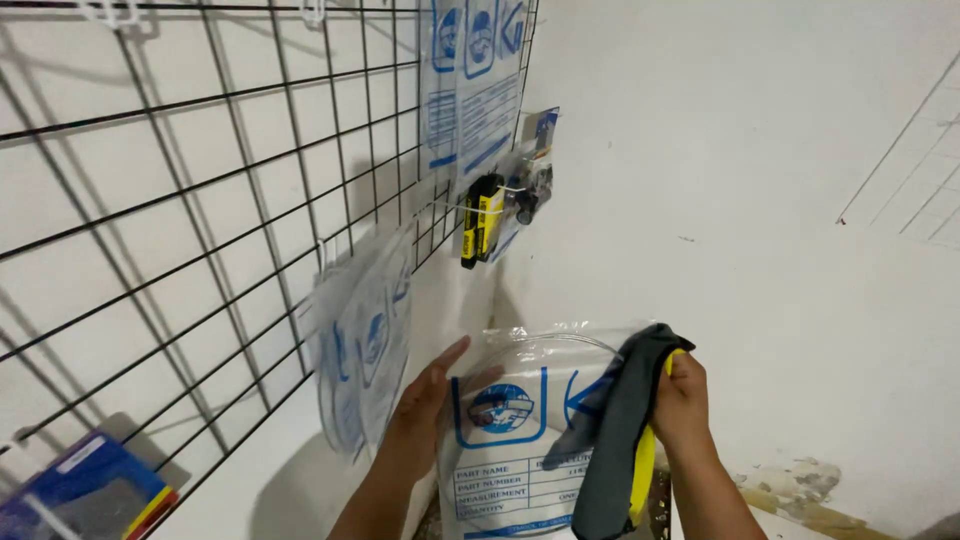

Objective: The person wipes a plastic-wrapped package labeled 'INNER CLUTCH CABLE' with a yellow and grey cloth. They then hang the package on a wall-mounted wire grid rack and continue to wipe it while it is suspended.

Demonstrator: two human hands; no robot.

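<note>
At far left I see a blue packet (85, 495) low on the black wire grid panel (200, 200), then clear bagged packets (365, 345) hanging from it. My left hand (425, 405) lies flat, fingers straight and together, against the left edge of a clear plastic bag with a blue-printed label (510, 440), held up in front of the white wall (750, 200). My right hand (682, 400) is closed around a grey cloth (615, 430) and a yellow strip at the bag's right edge. Higher up hangs a yellow-and-black tool (480, 220). I judge the slick bag could slip, since the left palm only presses it.
</note>
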